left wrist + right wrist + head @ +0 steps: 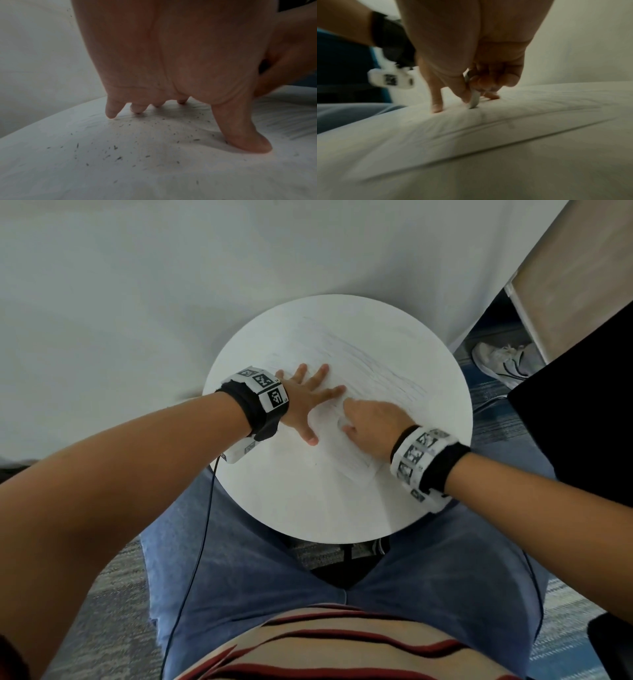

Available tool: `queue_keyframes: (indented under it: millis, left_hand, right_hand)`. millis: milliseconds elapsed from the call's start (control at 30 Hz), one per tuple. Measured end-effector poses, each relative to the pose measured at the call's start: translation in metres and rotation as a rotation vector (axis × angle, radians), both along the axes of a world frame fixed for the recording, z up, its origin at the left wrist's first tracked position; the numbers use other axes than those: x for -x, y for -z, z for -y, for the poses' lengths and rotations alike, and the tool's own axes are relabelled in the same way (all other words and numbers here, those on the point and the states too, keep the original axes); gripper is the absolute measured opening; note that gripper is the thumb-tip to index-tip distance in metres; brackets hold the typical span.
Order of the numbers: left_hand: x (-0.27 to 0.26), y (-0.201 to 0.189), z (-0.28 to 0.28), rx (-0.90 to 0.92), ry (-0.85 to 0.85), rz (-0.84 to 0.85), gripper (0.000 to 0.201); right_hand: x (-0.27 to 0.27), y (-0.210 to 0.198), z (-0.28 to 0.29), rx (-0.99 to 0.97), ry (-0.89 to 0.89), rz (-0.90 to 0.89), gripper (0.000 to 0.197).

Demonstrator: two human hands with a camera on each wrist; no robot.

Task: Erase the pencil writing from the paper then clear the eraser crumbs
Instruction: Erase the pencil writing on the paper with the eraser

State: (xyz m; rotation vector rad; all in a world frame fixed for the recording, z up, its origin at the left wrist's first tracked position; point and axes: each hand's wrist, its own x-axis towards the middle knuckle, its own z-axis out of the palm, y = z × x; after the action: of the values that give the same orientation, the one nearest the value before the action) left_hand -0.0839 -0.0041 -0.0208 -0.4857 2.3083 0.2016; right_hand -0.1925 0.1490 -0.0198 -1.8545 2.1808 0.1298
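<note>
left hand (301,402) grip spread, pressing paper (373,364) | right hand (373,426) grip pinching eraser (474,100) | pencil writing unreadable

A round white worktop (342,508) stands before a plain white wall (137,285). To the right, a white sneaker (503,362) lies on blue-grey carpet (493,402), beside a beige panel (575,275) and a black surface (582,422). A thin black cable (200,549) hangs down across blue jeans (257,570), above a striped shirt (342,645).
</note>
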Motion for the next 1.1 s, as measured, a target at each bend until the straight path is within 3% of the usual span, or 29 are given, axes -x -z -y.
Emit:
queue_keyframes:
  millis: [100, 167, 267, 333, 433, 500, 600, 667, 733, 800, 900, 967, 1033, 1100]
  left_hand:
    - [0.001, 0.002, 0.000, 0.011, 0.012, 0.005, 0.127]
    - [0.001, 0.001, 0.000, 0.010, 0.015, 0.008, 0.126]
    - [-0.001, -0.002, -0.001, 0.006, 0.001, -0.004, 0.126]
    - [0.000, -0.002, -0.001, 0.007, 0.001, -0.004, 0.126]
    - [0.001, -0.001, -0.001, 0.008, 0.010, 0.009, 0.127]
    - [0.001, 0.000, -0.001, 0.011, 0.009, 0.009, 0.126]
    - [0.000, 0.001, 0.000, 0.015, -0.003, -0.008, 0.126]
    - [0.001, 0.002, 0.001, 0.022, 0.012, -0.007, 0.126]
    - [0.002, 0.003, 0.001, 0.019, 0.020, -0.007, 0.126]
    - [0.000, 0.002, 0.001, 0.021, 0.020, -0.002, 0.126]
    - [0.001, 0.001, 0.001, 0.014, 0.013, -0.008, 0.125]
    - [0.001, 0.001, 0.001, 0.013, 0.014, -0.010, 0.125]
    - [0.001, 0.001, 0.001, 0.012, 0.011, -0.006, 0.126]
    - [0.000, 0.001, 0.000, 0.014, 0.009, 0.000, 0.127]
  right_hand:
    - [-0.026, 0.006, -0.013, -0.099, -0.154, 0.109, 0.031]
    - [-0.016, 0.004, -0.005, -0.133, -0.090, 0.202, 0.033]
    - [0.007, -0.002, 0.010, -0.038, 0.075, 0.079, 0.033]
    - [-0.005, 0.000, 0.003, -0.043, 0.011, -0.013, 0.033]
    - [-0.027, 0.000, -0.010, -0.153, -0.151, 0.175, 0.030]
    - [-0.013, -0.002, -0.004, -0.178, -0.076, 0.223, 0.030]
    - [0.001, -0.003, 0.000, -0.057, 0.015, 0.020, 0.032]
    - [-0.014, 0.001, -0.008, -0.045, -0.081, -0.070, 0.030]
    - [-0.027, 0.001, -0.014, -0.116, -0.164, 0.068, 0.030]
    - [-0.018, -0.003, -0.007, -0.158, -0.118, 0.149, 0.030]
    - [0.002, -0.005, 0.007, -0.046, -0.005, 0.015, 0.033]
    - [-0.008, -0.004, 0.002, -0.053, -0.054, -0.030, 0.034]
    - [-0.023, -0.004, -0.006, -0.120, -0.188, 0.048, 0.031]
    - [-0.017, -0.007, -0.006, -0.176, -0.183, 0.126, 0.030]
